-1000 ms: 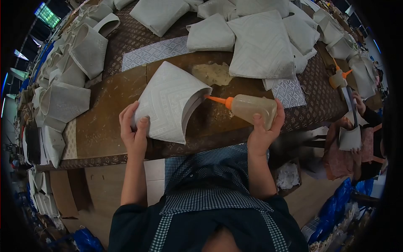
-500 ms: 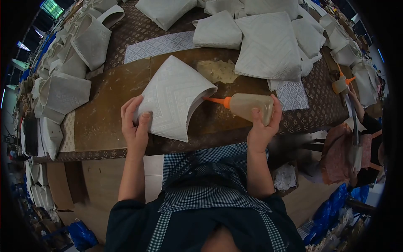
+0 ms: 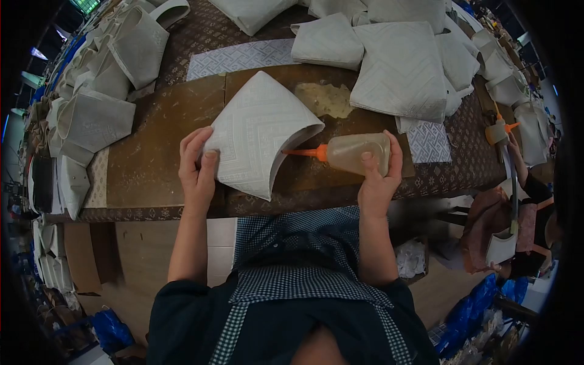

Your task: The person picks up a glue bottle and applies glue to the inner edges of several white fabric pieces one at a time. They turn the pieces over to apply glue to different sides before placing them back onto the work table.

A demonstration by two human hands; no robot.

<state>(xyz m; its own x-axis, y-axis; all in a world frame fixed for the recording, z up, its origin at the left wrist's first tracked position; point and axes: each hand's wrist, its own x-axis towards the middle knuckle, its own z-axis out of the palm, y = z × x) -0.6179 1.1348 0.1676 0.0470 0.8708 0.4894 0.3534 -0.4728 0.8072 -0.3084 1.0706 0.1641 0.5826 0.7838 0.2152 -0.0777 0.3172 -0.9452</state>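
A white, zigzag-textured fabric piece [image 3: 258, 137], folded into a pouch shape, is gripped at its left edge by my left hand [image 3: 198, 167]. Its open edge curves up toward the right. My right hand [image 3: 382, 173] is wrapped around a translucent glue bottle [image 3: 356, 152] lying sideways, with a pale brown content. The orange nozzle [image 3: 307, 152] points left, its tip right at the inner side of the open edge. Beneath both is a worn brown board [image 3: 152, 164] on the table.
Stacked white pieces [image 3: 401, 70] lie at the back right, and more folded ones [image 3: 100, 118] line the left side. A patterned cloth [image 3: 468, 152] covers the table. On the right, a co-worker's hand [image 3: 514, 146] holds another glue bottle [image 3: 497, 132]. A cardboard box [image 3: 85, 255] stands below left.
The nozzle tip has moved left and slightly down along the open edge of the white piece. The co-worker at the right now has a white piece lower by the body.
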